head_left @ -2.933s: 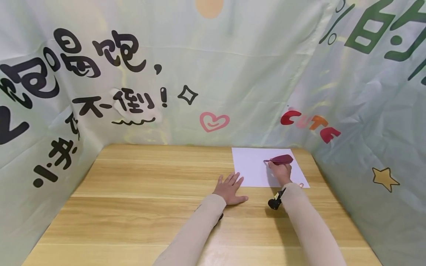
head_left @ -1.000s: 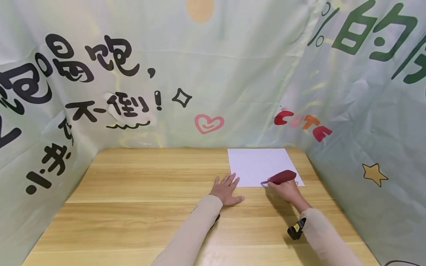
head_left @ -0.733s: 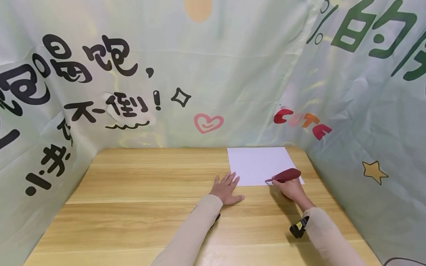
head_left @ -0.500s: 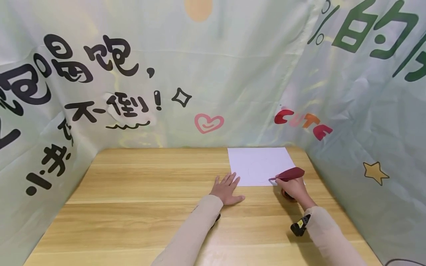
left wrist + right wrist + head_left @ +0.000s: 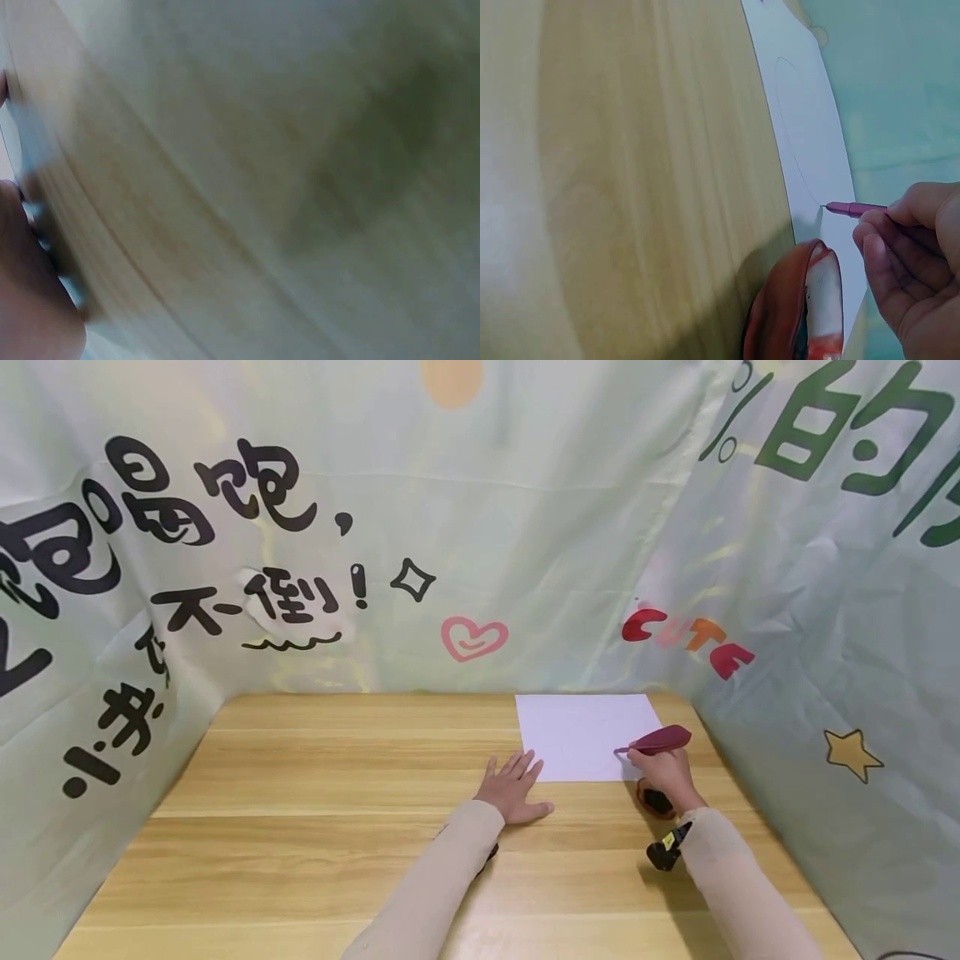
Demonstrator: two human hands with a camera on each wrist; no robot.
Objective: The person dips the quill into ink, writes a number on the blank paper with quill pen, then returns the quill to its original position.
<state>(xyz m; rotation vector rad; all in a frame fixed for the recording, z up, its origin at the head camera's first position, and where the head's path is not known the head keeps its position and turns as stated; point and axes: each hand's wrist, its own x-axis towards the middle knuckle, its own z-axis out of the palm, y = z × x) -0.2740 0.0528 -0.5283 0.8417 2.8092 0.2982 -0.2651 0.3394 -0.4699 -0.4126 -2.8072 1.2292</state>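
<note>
A pen (image 5: 654,742) with a dark red feather-shaped top is pinched in the right hand (image 5: 663,770), right of centre in the head view. Its pink shaft (image 5: 853,208) is pinched by curled fingertips (image 5: 871,225), and the tip is set on the white paper (image 5: 577,735) at the end of a faint curved line (image 5: 793,142), so the pinch low on the shaft seems meant for fine control of the stroke. The paper lies flat at the far right part of the wooden table (image 5: 315,793), its near edge just ahead of the right hand. A round red object (image 5: 799,307) sits on the table just beside the paper's near edge, under the wrist; what it is cannot be told, possibly a case or lid.

The left hand (image 5: 514,788) is laid flat on the table, fingers spread and straight, nothing held, just left of the paper's lower left corner and apparently not touching it. It looks placed there as a brace. The left wrist view is blurred: only wood grain and a bit of skin show.

A pale green printed cloth backdrop (image 5: 480,527) fills the upper frame and both sides.
</note>
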